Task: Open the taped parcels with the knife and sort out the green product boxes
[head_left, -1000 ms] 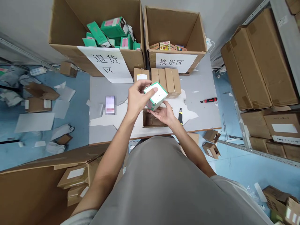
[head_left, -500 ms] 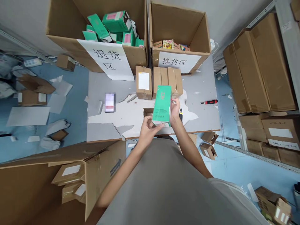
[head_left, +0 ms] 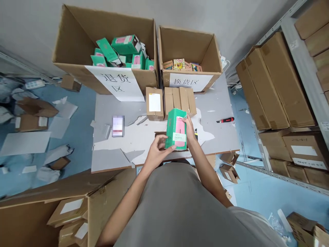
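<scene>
Between my two hands is a green box [head_left: 171,127] with a pink front panel and a pale label, held tilted above the near edge of the table. My left hand [head_left: 157,150] grips its lower left corner, thumb across the bottom. My right hand [head_left: 189,129] holds its right side, fingertips on the pink panel. Behind and below it, an opened brown carton [head_left: 159,133] is mostly hidden. Just beyond stand small sealed cartons, one with a white label [head_left: 155,102].
Two big cartons stand at the back: the left one [head_left: 102,78] holds green boxes, the right one [head_left: 191,76] small colourful boxes. A phone-like blurred screen [head_left: 118,126] and a red utility knife [head_left: 225,120] lie on the table [head_left: 108,154]. Shelved cartons [head_left: 285,82] line the right.
The green box has been turned in my hands, so its pink front panel now shows. My right fingers have moved onto that panel. The view has tilted up, shifting the scene lower.
</scene>
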`<state>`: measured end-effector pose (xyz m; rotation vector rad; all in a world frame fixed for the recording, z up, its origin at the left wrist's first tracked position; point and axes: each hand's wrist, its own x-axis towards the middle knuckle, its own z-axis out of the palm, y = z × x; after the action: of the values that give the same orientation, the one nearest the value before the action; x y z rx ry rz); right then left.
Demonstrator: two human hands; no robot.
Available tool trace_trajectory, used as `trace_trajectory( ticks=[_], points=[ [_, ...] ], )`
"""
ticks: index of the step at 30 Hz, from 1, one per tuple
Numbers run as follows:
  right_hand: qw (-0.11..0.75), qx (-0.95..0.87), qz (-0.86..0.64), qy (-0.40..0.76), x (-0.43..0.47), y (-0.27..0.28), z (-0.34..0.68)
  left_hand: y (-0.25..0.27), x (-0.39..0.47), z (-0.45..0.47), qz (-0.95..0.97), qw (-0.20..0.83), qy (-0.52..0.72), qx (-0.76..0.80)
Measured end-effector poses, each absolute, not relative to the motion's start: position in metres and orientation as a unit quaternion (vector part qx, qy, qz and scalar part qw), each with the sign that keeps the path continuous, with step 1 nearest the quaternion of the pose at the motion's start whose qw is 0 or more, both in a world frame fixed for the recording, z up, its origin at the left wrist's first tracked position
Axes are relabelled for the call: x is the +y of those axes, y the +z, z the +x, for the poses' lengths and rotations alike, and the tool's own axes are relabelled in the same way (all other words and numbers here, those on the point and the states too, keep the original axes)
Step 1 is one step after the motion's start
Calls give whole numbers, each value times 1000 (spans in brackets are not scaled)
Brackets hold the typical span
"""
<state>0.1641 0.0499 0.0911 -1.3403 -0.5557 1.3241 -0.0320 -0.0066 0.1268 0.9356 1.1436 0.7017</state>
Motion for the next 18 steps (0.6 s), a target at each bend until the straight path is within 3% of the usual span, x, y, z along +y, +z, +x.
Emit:
trace_trajectory(
  ticks=[5,12,18],
  points=[
    [547,-308,-573,527,37,114,167,118,13,-30,292,758,317,490],
    [418,-344,-566,622,41,123,144,126,71,-53,300,697,413,504],
    [539,-318,-442,643,182,160,98,160,203,-76,373,613,510,475]
  ],
)
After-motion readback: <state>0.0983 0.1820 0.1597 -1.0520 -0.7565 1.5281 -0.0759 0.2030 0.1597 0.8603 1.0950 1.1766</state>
